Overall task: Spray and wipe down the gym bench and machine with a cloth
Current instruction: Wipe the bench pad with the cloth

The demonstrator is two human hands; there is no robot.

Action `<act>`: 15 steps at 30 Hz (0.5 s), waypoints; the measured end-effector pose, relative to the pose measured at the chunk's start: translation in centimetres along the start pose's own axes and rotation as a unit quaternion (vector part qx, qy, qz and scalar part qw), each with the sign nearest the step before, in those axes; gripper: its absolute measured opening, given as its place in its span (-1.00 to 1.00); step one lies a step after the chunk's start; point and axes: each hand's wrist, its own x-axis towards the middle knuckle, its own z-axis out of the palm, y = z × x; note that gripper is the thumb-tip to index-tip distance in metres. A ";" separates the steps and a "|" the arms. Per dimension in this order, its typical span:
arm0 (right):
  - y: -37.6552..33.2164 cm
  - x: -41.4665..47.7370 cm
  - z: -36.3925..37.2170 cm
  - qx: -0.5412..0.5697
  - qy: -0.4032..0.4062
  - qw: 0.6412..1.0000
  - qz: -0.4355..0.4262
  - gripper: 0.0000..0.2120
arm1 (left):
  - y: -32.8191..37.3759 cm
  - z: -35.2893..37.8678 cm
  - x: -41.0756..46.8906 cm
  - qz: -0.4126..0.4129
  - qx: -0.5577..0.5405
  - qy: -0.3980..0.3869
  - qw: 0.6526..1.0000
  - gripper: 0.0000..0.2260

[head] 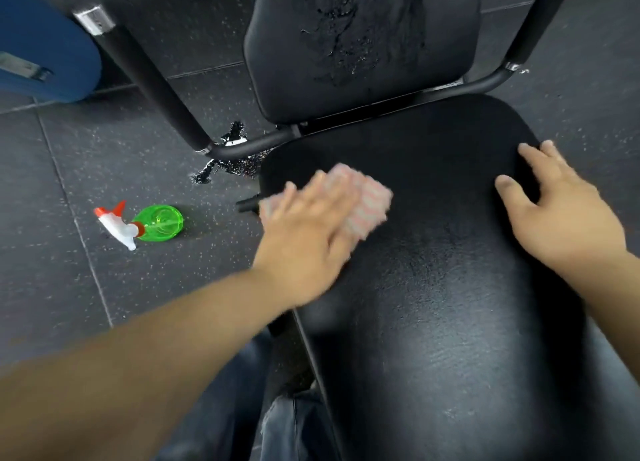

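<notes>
Two released grips rest on the seat pad (433, 304): left grip (304, 232) atop the cloth (367, 200), right grip (568, 218) apart.

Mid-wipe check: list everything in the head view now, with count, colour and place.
seat pad: 1, black, centre right
back pad: 1, black, top centre, beaded with droplets
cloth: 1, pink-and-white striped, on the seat pad's left part
floor: 1, dark speckled tiles, all around
spray bottle: 1, green with white-and-red trigger, lying on the floor, left
frame tubes: 2, black, either side of the back pad
wet patch: 1, glossy, floor beside the left tube's bend
blue object: 1, blue, top left, cut off
jeans: 1 pair, blue-grey, bottom centre
left hand: 1, pressing on the cloth
right hand: 1, flat on the seat pad's right side
</notes>
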 end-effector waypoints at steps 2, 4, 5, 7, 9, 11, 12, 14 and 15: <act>-0.1 0.1 -0.2 0.093 0.024 0.994 0.047 -0.45 | 0.4 -0.2 -0.9 0.111 0.013 -0.072 0.991 -0.45; 0.0 1.0 -1.0 0.183 0.029 0.973 0.138 -0.50 | -1.5 -1.2 2.6 0.169 0.027 -0.110 0.979 -0.46; 0.0 1.5 -1.2 0.186 0.010 0.969 0.161 -0.53 | -2.4 -1.6 4.9 0.163 0.031 -0.111 0.980 -0.43; 0.7 2.0 -1.5 0.148 -0.031 0.976 0.155 -0.56 | -2.6 -1.7 9.5 0.074 0.026 -0.090 0.993 -0.39; 0.8 2.4 -1.2 0.126 -0.039 0.982 0.138 -0.60 | -1.2 -1.0 11.5 -0.032 0.031 -0.043 0.998 -0.41; 0.9 2.5 -1.0 0.124 -0.036 0.983 0.133 -0.65 | 1.1 0.2 9.1 -0.049 0.037 -0.035 0.998 -0.46; 0.9 2.6 -0.8 0.122 -0.033 0.983 0.133 -0.65 | 2.2 0.5 6.8 -0.006 0.040 -0.046 0.998 -0.45; 0.9 2.6 -0.7 0.114 -0.027 0.984 0.132 -0.58 | 3.2 0.7 1.8 0.110 0.044 -0.087 0.989 -0.45; 0.9 2.6 -0.6 0.109 -0.023 0.985 0.129 -0.56 | 2.8 0.5 0.5 0.157 0.042 -0.110 0.981 -0.46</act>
